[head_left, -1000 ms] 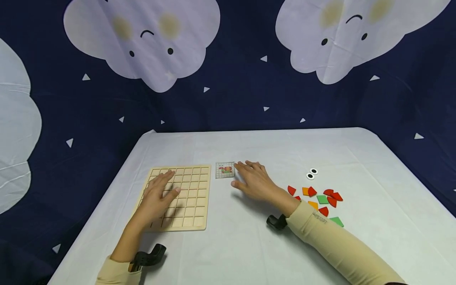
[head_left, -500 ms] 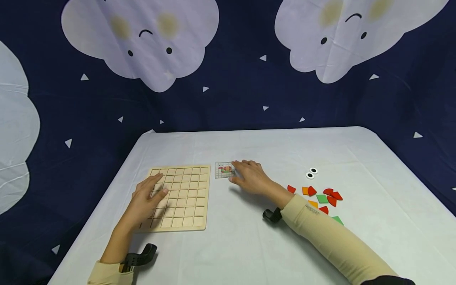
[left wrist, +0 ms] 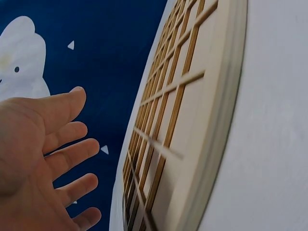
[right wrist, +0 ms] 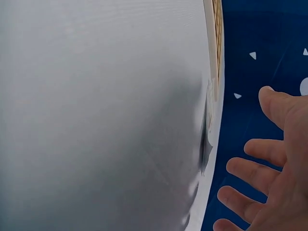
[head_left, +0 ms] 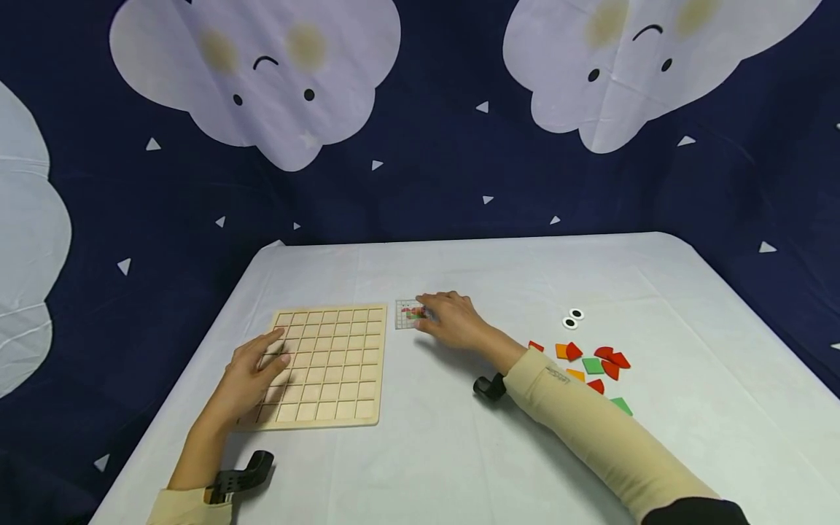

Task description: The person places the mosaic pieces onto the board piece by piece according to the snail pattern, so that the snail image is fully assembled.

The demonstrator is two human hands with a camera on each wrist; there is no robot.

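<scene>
At left, the left hand [head_left: 244,375] hangs over the left side of the wooden grid board [head_left: 337,357], fingers spread, holding nothing; they overlap in the head view, but the left wrist view shows a gap. The board lies flat on the worktop [head_left: 433,452], near edge running left to right; foreshortening obscures its long axis. Just beside its right edge lies a small picture card [head_left: 405,314], partly covered by the right hand [head_left: 455,321]. The right wrist view shows those fingers spread, gripping nothing, clear of the worktop. Farther right lie red, orange and green pieces [head_left: 593,366], two eye discs [head_left: 569,323] beyond.
</scene>
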